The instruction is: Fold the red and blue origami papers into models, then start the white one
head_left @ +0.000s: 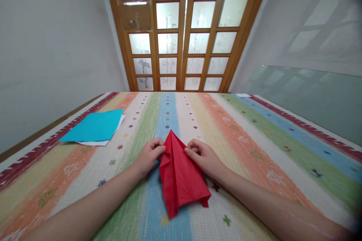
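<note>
A sheet of red folded paper [183, 177], creased lengthwise into pleats, is held above the striped tablecloth with its pointed tip away from me. Its wider end spreads toward me, with bent corners. My left hand [151, 155] pinches the paper's left edge near the tip between thumb and fingers. On the opposite edge, my right hand [203, 156] is closed the same way, thumb on top of the paper. The undersides of the paper and the fingertips beneath it are hidden.
Blue paper [94, 126] lies on white sheets [97, 143] at the left of the table. The striped tablecloth [135, 203] spreads under everything. Past the table's far edge stands a wooden door [183, 45] with glass panes. Walls rise on both sides, with a glass panel [308, 101] at right.
</note>
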{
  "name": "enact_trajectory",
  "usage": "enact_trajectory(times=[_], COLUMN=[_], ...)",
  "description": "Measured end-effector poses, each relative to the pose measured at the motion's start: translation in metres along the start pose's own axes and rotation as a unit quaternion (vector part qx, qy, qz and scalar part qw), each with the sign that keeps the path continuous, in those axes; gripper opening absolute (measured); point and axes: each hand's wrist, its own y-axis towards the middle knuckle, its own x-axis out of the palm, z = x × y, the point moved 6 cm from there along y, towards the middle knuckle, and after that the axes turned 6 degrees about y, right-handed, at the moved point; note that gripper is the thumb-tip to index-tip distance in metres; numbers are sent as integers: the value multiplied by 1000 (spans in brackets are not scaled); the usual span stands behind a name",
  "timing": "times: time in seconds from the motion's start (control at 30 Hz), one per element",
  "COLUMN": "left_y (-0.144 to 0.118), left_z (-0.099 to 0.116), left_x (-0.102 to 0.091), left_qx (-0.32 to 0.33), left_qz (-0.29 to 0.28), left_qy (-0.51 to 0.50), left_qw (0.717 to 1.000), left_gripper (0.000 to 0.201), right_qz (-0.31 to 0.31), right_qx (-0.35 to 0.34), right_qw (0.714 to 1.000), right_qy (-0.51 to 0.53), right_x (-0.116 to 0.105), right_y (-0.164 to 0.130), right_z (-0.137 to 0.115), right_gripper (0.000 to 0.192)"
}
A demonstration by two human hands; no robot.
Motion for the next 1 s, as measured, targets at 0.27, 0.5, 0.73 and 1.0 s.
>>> enact_trajectory(times=[0.27,0.5,0.73,1.0], left_y=[1,2,10,17], left_z=[-4,-2,0,-9], left_x=[-1,0,-27,-51], left_qx=[3,21,17,9], left_qz=[-45,-64,59,163], left_qy=[-82,-74,-68,51], left_qw=[996,995,996,985], left_gripper=[19,16,19,19], right_qz=[-19,3,98,108], right_qx=[11,-7,-15,89], right_qw=[999,999,995,981], right_qy=[-23,-40,-7,132], right_x=[-3,-8,-32,-32], right_y=[6,4,10,8], right_z=[-2,-4,-3,13], right_gripper=[19,12,10,11])
